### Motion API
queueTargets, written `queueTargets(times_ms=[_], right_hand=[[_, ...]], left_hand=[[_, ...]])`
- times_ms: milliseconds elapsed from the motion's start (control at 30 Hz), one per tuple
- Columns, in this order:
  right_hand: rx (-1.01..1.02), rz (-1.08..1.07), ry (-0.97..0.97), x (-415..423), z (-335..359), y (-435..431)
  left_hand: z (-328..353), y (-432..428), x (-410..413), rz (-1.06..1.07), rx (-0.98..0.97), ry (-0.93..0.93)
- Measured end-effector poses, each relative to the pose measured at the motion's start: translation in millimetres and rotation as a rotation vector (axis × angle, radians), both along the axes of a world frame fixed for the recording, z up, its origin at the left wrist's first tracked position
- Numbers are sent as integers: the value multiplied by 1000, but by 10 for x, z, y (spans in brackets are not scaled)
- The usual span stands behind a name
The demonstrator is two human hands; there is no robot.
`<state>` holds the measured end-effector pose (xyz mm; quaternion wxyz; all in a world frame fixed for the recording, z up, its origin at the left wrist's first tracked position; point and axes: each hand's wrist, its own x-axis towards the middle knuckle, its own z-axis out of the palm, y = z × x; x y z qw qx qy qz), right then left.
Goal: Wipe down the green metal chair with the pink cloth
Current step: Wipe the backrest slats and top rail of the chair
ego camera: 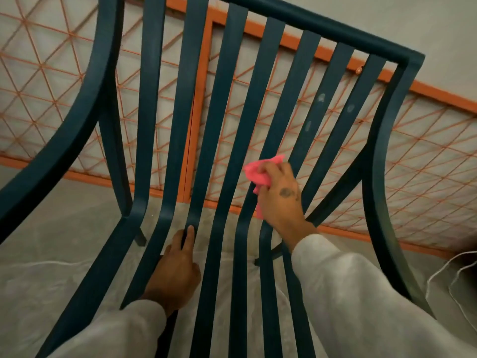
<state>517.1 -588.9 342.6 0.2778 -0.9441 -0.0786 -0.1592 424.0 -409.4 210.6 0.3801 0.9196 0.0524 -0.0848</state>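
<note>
My right hand [280, 200] clutches a crumpled pink cloth [259, 173] against a back slat of the dark green slatted metal chair [222, 99]. My left hand [178, 270] grips a seat slat. I fear the cloth could snag between slats and miss the pale smudges [321, 98] above.

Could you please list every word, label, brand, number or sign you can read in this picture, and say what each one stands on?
No text can be read anywhere in this view.
green metal chair: no label or brand, only pale smudges on its slats.
pink cloth: plain.
right hand: a dark mark on its back, too blurred to read.
orange lattice: no sign.
</note>
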Motion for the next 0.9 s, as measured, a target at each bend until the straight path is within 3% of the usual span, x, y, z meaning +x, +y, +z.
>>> queueTargets(times_ms=[100, 267, 433, 533, 733, 900], right_hand=[[-40, -14, 42, 5, -17, -22], [4, -40, -265, 358, 873, -13], [-16, -74, -404, 639, 1424, -9], [10, -88, -378, 481, 1094, 48], [132, -89, -125, -12, -64, 107], [110, -71, 72, -208, -434, 112]], left_hand=[[1, 4, 2, -3, -14, -15], [2, -7, 10, -9, 36, -41], [-18, 2, 3, -13, 29, -41], [-25, 6, 0, -9, 20, -27], [-8, 2, -9, -7, 7, -14], [-47, 0, 15, -9, 24, -63]])
